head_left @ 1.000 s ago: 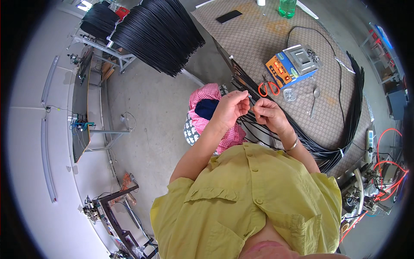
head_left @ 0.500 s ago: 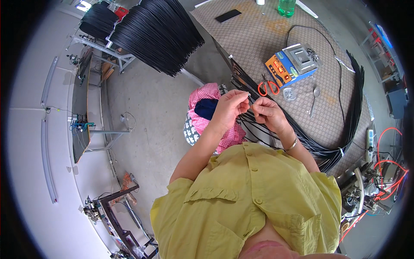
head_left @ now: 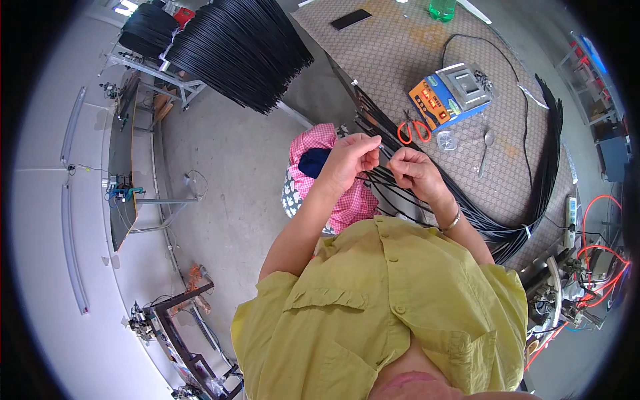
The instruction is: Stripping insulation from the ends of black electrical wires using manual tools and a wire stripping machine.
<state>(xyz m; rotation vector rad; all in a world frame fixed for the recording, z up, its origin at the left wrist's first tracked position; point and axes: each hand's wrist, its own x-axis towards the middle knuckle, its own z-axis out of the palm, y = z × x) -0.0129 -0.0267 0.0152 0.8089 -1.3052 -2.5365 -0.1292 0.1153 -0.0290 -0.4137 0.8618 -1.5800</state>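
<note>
My left hand [head_left: 351, 160] is raised above the near edge of the table, thumb and finger pressed together. Whatever sits in that pinch is too small to make out. A short gap away, my right hand [head_left: 415, 173] is also closed, its fingertips facing the left hand. Its content is hidden or too small to name. Under and behind both hands runs a bundle of thin black cables [head_left: 460, 223], curving along the table to the right. Just beyond my right hand lie orange-handled scissors [head_left: 421, 131] and a small clear plastic dish [head_left: 447, 140].
On the patterned table [head_left: 400, 50] stand a blue and orange box [head_left: 437, 103] with a metal tray [head_left: 463, 87] on top, a spoon [head_left: 485, 153], a phone [head_left: 351, 19] and a green bottle [head_left: 442, 9]. A large black cable bundle [head_left: 237, 53] hangs at far left. Pink checked cloth [head_left: 313, 140] lies below my left hand.
My left hand has shifted slightly left and up, widening the gap between the hands a little. My right hand stays nearly in place, still closed. The view has tilted slightly.
</note>
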